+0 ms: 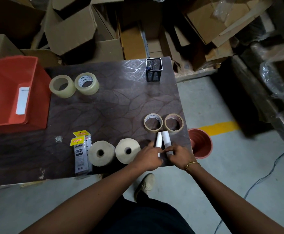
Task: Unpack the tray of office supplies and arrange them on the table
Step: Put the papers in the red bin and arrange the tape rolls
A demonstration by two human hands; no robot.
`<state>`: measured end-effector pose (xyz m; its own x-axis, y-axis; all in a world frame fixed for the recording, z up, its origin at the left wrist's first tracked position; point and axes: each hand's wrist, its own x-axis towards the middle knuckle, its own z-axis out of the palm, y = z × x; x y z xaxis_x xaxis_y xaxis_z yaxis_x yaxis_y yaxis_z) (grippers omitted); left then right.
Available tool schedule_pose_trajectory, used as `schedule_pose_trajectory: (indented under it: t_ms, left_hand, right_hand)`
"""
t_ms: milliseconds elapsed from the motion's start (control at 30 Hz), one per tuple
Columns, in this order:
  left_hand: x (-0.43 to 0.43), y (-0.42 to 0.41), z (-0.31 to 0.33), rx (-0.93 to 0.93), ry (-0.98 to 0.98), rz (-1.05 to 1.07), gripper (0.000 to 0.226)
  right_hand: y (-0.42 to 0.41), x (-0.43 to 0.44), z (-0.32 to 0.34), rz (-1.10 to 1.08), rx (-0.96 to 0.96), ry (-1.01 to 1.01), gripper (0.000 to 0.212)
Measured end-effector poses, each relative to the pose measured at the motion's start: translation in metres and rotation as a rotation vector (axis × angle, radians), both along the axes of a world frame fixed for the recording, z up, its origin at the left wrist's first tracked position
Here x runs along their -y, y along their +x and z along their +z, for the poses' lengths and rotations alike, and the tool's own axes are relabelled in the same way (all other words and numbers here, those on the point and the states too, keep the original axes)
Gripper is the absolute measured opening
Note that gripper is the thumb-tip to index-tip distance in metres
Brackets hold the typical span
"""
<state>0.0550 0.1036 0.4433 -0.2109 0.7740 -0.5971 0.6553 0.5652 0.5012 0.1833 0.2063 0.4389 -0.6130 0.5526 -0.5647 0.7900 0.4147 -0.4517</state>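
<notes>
Low and right of centre, we see the left hand with fingers curled round the left white tube and the right hand pinching the right white tube. The tubes are side by side over the desk, just below two tape rings. The red tray sits at the upper left.

Open cardboard boxes lie heaped at the far side. On the grey floor a reddish plant pot stands near a yellow stripe; a thin cable trails at right
</notes>
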Motion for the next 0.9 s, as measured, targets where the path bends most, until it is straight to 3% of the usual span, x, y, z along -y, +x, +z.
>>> schedule_pose_trajectory:
  t_ms: [133,233,333,467,633,900]
  left_hand:
    - [0.008,-0.009,0.008,-0.046,0.197,-0.029,0.033]
    - [0.024,-0.031,0.011,-0.154,0.389,-0.019,0.03]
    - [0.053,-0.063,0.013,-0.337,0.488,0.044,0.031]
    - [0.102,-0.101,0.008,-0.444,0.354,0.155,0.064]
    - [0.145,-0.12,-0.002,-0.433,0.034,0.056,0.109]
    - [0.154,-0.124,-0.017,-0.41,0.12,0.07,0.111]
  right_hand:
    - [-0.001,0.009,0.015,0.058,0.036,0.128,0.037]
    - [-0.017,0.021,0.027,0.109,-0.096,0.26,0.049]
    - [-0.046,0.036,0.03,0.192,-0.179,0.207,0.059]
    - [-0.08,0.061,0.024,0.354,-0.148,0.126,0.083]
    - [-0.103,0.083,0.008,0.438,-0.076,0.12,0.114]
    - [-0.12,0.098,-0.01,0.41,-0.028,0.207,0.121]
